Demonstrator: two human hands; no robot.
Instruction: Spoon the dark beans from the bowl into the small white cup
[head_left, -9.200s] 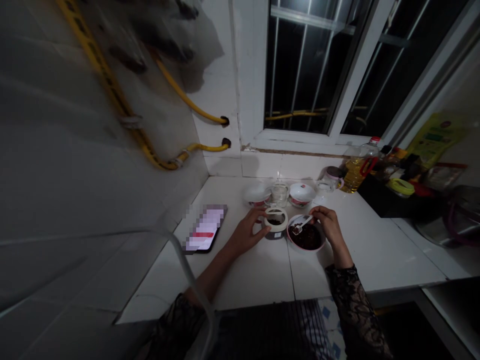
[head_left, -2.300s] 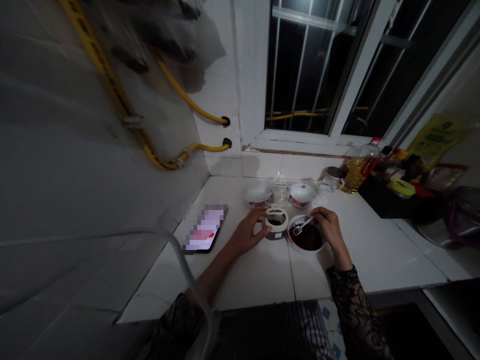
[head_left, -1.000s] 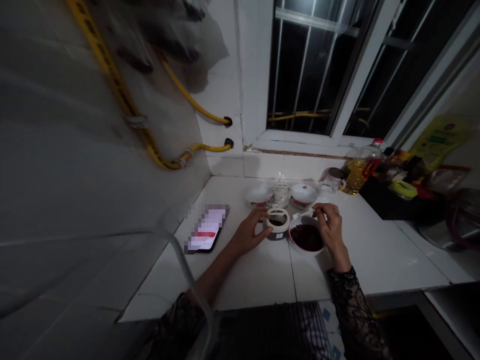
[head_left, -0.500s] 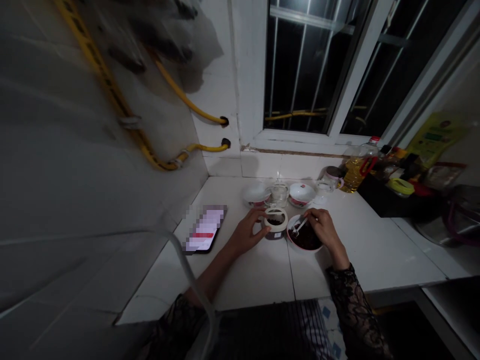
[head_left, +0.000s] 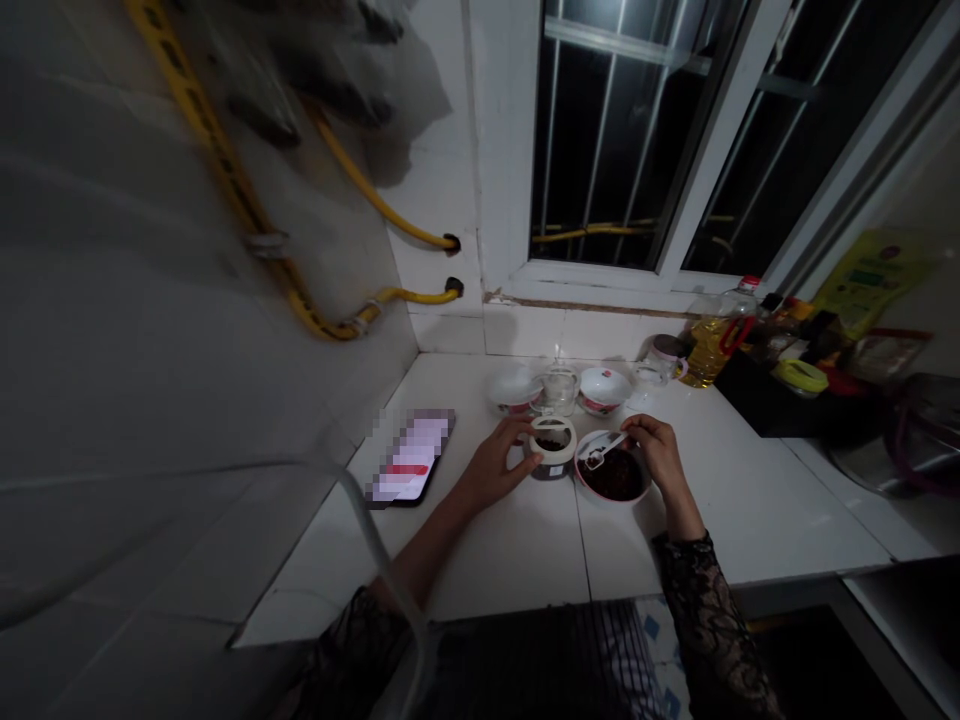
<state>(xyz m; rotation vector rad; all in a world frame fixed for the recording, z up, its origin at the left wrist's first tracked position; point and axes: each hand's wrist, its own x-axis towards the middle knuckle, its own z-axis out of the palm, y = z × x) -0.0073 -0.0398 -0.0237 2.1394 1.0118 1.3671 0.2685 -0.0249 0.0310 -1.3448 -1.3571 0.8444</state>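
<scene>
My left hand (head_left: 501,462) grips a small jar (head_left: 553,463) with a pale rim and dark contents, its thumb and fingers around the near and left side. My right hand (head_left: 657,450) pinches the handle of a small white spoon (head_left: 602,455). The spoon's head hangs over the left side of a bowl (head_left: 613,497) filled with dark red-brown food. Bowl and jar stand side by side on the white tiled counter. Just behind them are a glass jar (head_left: 557,388) and two white bowls with red patterns, the right bowl (head_left: 604,388) and the left bowl (head_left: 513,388).
A lit phone (head_left: 412,458) lies at the left. Toward the back right stand a glass mug (head_left: 660,362), an oil bottle (head_left: 703,345) and a black box (head_left: 772,398) of condiments. A pale hose (head_left: 375,540) crosses the lower left foreground.
My right hand has moved slightly right, lifting the spoon up from the food in the bowl. The left hand stays on the jar.
</scene>
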